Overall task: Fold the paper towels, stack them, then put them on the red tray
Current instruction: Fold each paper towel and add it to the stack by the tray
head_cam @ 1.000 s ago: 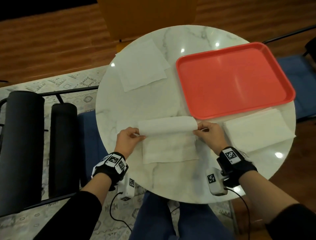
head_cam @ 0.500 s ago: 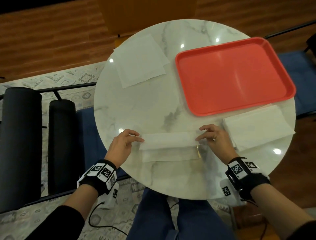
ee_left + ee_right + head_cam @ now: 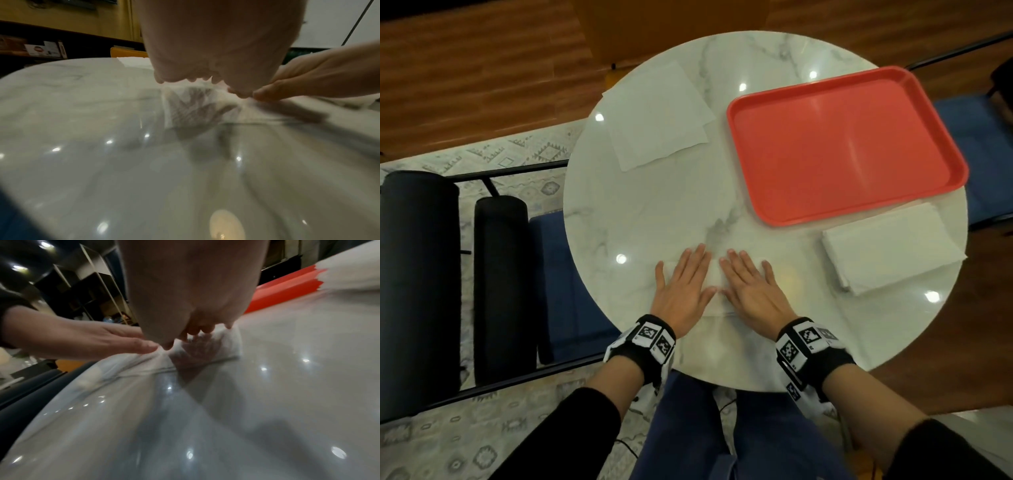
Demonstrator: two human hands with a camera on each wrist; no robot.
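Observation:
A folded white paper towel (image 3: 716, 281) lies near the front of the round marble table (image 3: 654, 212), mostly covered by both hands. My left hand (image 3: 681, 284) and right hand (image 3: 750, 284) lie flat on it side by side, fingers straight, pressing it down. In the left wrist view the towel (image 3: 185, 110) shows under my left hand (image 3: 205, 76); in the right wrist view the towel (image 3: 216, 352) sits beneath my right hand (image 3: 195, 331). The red tray (image 3: 846, 144) sits bare at the back right. A folded towel stack (image 3: 890, 246) lies in front of the tray. Unfolded towels (image 3: 657, 116) lie at the back left.
Blue seats (image 3: 558, 274) flank the table on both sides. Black cylindrical cushions (image 3: 417, 274) on a dark metal frame stand to the left. A patterned rug (image 3: 448, 438) and wooden floor lie below. The table's front edge is close to my wrists.
The far half of the towel was brought over toward me and laid down. Both hands let go of its ends, moved to the middle and now press flat on the folded towel.

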